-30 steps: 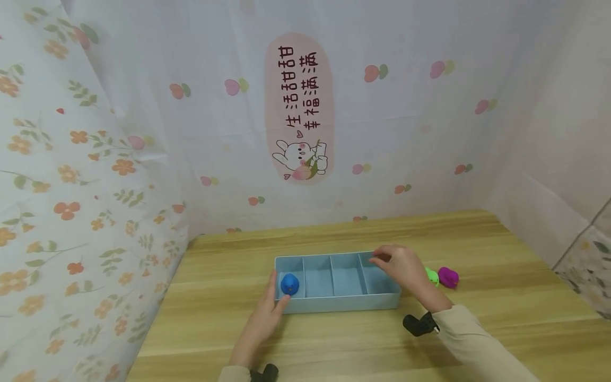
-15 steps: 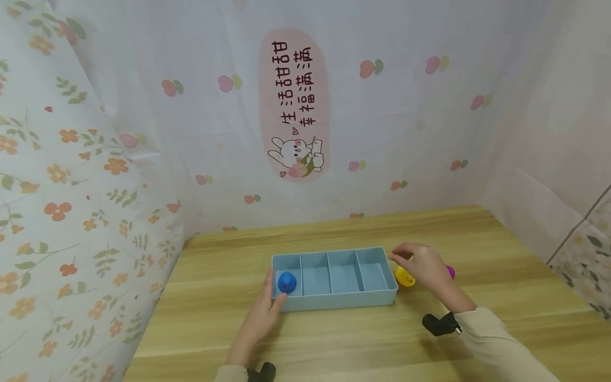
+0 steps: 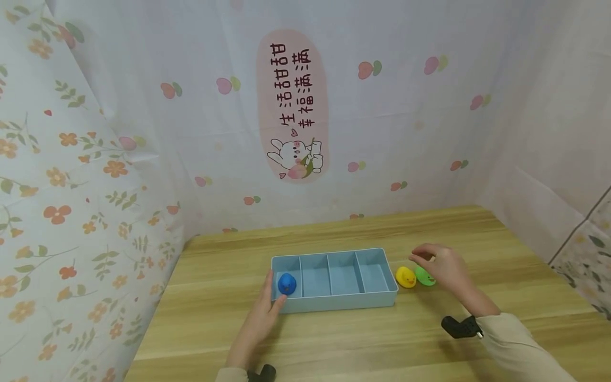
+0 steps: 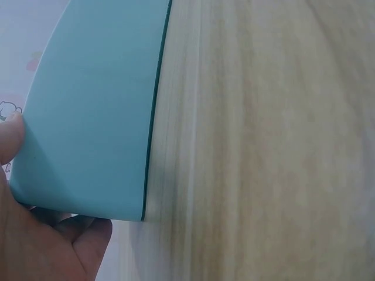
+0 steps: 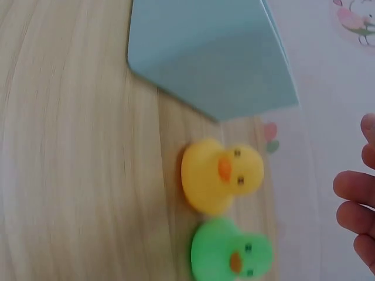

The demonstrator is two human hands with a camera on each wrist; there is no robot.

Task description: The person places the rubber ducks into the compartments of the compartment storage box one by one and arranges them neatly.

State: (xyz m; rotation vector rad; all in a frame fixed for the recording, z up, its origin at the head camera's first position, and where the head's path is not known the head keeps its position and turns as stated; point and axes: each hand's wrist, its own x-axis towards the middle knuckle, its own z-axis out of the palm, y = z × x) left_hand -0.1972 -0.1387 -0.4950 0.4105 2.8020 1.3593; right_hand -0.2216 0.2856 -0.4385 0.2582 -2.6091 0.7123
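A light blue box (image 3: 334, 303) with several compartments in a row lies on the table. In its leftmost compartment sits a blue rubber duck (image 3: 287, 284). My left hand (image 3: 261, 313) grips the box's left end, its thumb at the front rim and its fingers round the corner, as the left wrist view shows too. My right hand (image 3: 444, 268) hovers with loosely bent fingers and holds nothing. Just right of the box stand a yellow rubber duck (image 3: 406, 277) and, touching or close beside it, a green rubber duck (image 3: 425, 276), which the right hand partly overlaps.
The wood-grain table (image 3: 353, 345) ends at a patterned cloth backdrop (image 3: 391, 132) at the back. More flowered cloth (image 3: 95, 201) hangs along the left side.
My right hand has moved right, from over the rightmost compartment, past the yellow duck, to the green duck. The yellow duck has come into view; the purple one is now hidden. The left hand stays put.
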